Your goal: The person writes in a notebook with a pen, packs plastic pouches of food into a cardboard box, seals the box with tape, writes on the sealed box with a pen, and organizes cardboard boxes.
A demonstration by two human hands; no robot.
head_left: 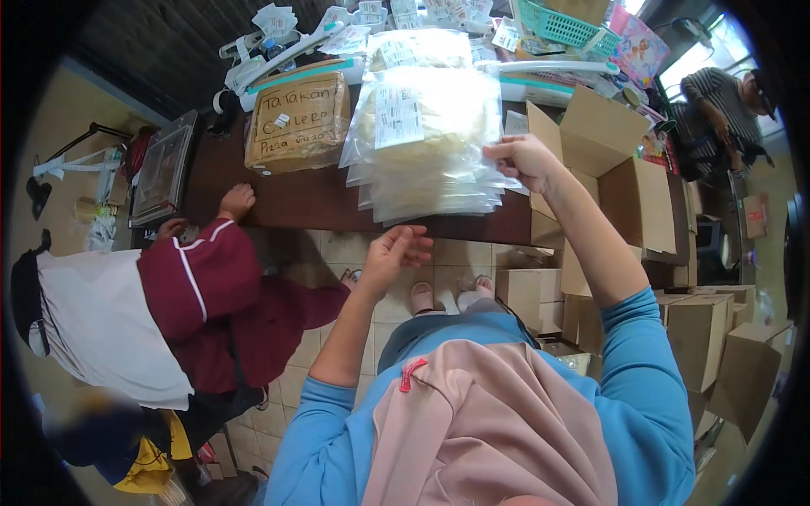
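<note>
Pinching right edge of packet stack point(443, 126), right hand point(523, 162) is closer; left hand point(396, 253) loosely curled, apparently empty, just off stack's near edge.

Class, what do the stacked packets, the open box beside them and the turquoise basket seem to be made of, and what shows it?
Stacked packets: clear, glossy plastic film, shown by see-through edges and bright glare.
Open box: matt brown cardboard, perhaps corrugated, judging by its stiff folded flaps.
Turquoise basket: probably moulded plastic, smooth-looking, given its even colour and regular openings.
</note>
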